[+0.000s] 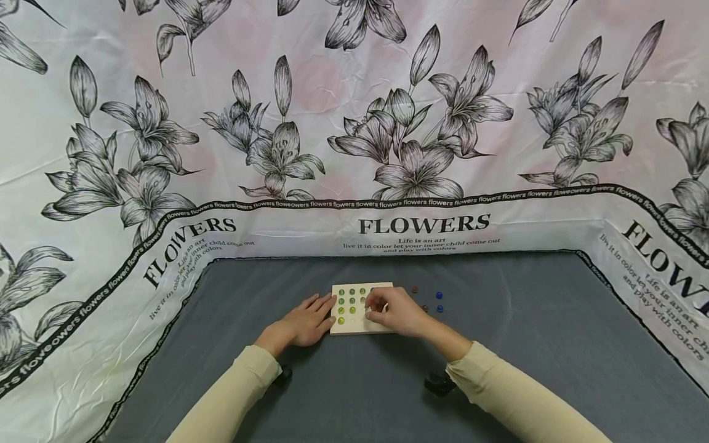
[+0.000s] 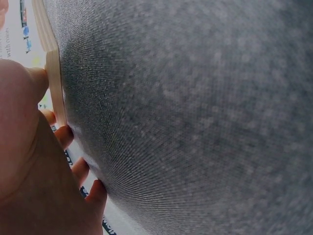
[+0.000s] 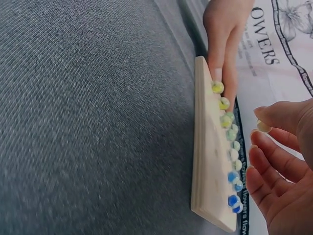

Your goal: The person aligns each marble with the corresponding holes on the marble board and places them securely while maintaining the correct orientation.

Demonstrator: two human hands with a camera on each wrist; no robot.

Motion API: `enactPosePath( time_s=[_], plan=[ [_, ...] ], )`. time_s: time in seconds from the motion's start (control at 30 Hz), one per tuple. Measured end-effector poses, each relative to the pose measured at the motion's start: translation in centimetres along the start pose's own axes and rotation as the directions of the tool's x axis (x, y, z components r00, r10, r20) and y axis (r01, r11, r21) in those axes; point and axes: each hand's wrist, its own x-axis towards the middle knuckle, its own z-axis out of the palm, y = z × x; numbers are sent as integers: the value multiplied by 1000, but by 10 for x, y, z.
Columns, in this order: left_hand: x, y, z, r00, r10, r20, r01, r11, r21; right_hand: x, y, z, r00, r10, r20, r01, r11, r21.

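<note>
A pale wooden board [image 1: 362, 329] holds rows of glass marbles, with green marbles [image 1: 351, 292] at the back and yellow marbles [image 1: 340, 320] toward the front left. My left hand [image 1: 306, 321] rests at the board's left edge, fingers extended and fingertips on it. In the left wrist view its thumb [image 2: 36, 83] lies against the board's side. Over the board's right part is my right hand [image 1: 396, 311], pinching a small pale marble [image 3: 264, 127] between thumb and index finger. The other fingers of that hand are loosely bent, and it hides part of the board in the head view.
Blue marbles [image 1: 439, 295] and brown marbles [image 1: 414, 289] lie on the grey cloth right of the board. A black device [image 1: 440, 383] sits under the right wrist, another [image 1: 282, 375] by the left. Behind hangs a white flower-printed cloth [image 1: 332, 172].
</note>
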Motion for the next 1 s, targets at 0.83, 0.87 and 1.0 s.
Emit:
enactPosePath(
  time_s=[0.83, 0.87, 1.0],
  plan=[
    [-11, 12, -11, 1000, 14, -3, -14, 1000, 19, 13, 8, 30, 998, 52, 22, -52, 999, -9],
    [-11, 12, -11, 1000, 13, -4, -13, 1000, 20, 13, 8, 30, 998, 50, 22, -50, 999, -9],
    [-12, 12, -11, 1000, 10, -5, -10, 1000, 18, 13, 8, 31, 999, 45, 24, -44, 999, -10]
  ],
)
